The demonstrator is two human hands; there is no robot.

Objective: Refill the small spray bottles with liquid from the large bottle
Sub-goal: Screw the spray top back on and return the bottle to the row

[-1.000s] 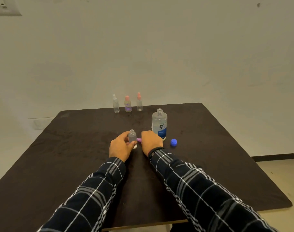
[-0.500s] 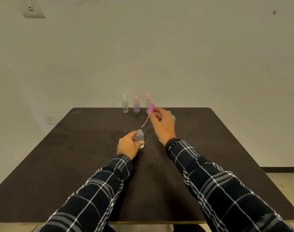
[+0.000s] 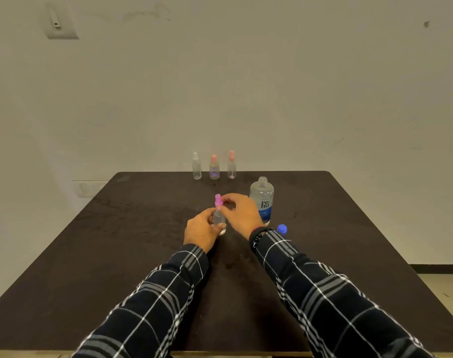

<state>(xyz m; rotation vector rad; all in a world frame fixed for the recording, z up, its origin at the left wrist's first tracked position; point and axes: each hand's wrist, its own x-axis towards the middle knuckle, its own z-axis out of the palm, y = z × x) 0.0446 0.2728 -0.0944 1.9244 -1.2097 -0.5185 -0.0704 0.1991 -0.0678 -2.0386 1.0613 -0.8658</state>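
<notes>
A small clear spray bottle (image 3: pixel 219 218) stands on the dark table (image 3: pixel 117 254) near the middle. My left hand (image 3: pixel 200 229) grips its body. My right hand (image 3: pixel 242 211) pinches the pink spray head (image 3: pixel 218 201), which sits on the bottle's neck. Just right of my right hand stands the large clear bottle (image 3: pixel 262 200) with a blue label, uncapped. Its blue cap (image 3: pixel 282 228) lies on the table beside my right wrist.
Three small spray bottles stand in a row at the table's far edge: one with a white top (image 3: pixel 196 166), two with pink tops (image 3: pixel 214 167) (image 3: pixel 232 165). A wall rises right behind the table.
My right hand brought the pink spray head with its tube down from above and set it on the small bottle's neck. My left hand kept hold of the bottle.
</notes>
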